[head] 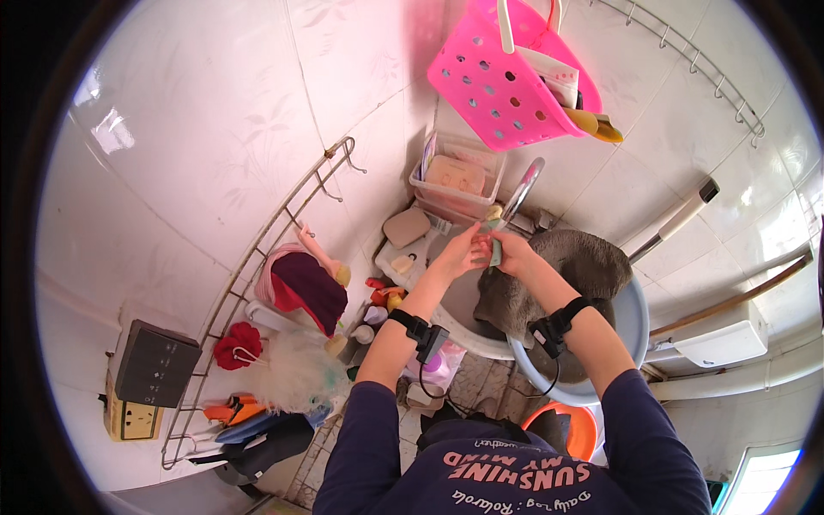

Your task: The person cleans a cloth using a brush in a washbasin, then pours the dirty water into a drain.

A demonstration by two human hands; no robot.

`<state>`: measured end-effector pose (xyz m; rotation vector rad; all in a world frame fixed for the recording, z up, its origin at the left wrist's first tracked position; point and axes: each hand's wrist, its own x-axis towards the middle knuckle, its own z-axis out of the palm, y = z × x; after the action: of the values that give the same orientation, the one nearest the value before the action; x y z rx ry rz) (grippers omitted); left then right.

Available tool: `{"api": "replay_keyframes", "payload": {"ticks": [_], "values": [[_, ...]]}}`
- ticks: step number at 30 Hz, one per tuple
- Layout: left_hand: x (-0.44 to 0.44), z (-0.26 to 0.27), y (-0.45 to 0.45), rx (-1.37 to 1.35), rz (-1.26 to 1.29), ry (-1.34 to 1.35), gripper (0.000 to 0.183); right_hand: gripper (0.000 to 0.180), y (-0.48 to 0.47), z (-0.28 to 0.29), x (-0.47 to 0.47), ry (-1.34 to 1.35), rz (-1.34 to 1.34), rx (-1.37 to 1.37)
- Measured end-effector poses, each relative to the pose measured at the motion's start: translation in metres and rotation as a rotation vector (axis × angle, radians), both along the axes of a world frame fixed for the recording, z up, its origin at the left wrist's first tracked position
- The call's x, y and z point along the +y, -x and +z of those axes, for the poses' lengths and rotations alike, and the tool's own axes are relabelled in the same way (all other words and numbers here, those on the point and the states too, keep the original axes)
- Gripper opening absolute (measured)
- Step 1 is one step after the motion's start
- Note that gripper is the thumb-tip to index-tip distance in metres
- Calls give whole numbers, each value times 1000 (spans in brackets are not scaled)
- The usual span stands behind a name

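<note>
Both hands are together below the chrome faucet [523,187], over a white washbasin [444,313]. My right hand [513,252] pinches a small pale green strip [496,252], whose exact kind I cannot tell. My left hand [465,252] is beside it, fingers partly curled and close to the strip; whether it grips anything is unclear. A wet grey-brown cloth [579,264] lies over the basin's right edge and a light blue tub [634,341], partly beneath my right forearm.
A pink perforated basket [496,84] hangs above. Behind the basin stands a clear plastic box [450,193]; a beige soap box [406,228] is at its left. A wire rack [257,248] with hanging cloths lines the left wall. An orange bucket [582,428] stands below the tub.
</note>
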<state>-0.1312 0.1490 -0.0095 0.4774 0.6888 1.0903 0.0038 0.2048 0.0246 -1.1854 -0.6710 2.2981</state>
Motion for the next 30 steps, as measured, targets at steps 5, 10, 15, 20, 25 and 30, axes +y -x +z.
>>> {"api": "replay_keyframes", "payload": {"ticks": [5, 10, 15, 20, 25, 30], "values": [[9, -16, -16, -78, 30, 39, 21, 22, 11, -4, -10, -102, -201, -168], [17, -10, -56, -303, 262, 212, 17, 21, -2, -22, 13, -55, -328, 22], [8, -6, -60, -337, 247, 128, 17, 26, 5, -20, 17, -11, -369, 55], [24, -34, -48, 12, 395, 61, 20, 20, 15, -26, 11, -80, -319, -15], [41, -33, -57, 87, 429, 0, 22, 13, -7, -31, 14, -184, -291, -155], [25, -28, -23, 160, 397, 41, 19, 32, -9, 20, -32, -14, -224, 1]]}}
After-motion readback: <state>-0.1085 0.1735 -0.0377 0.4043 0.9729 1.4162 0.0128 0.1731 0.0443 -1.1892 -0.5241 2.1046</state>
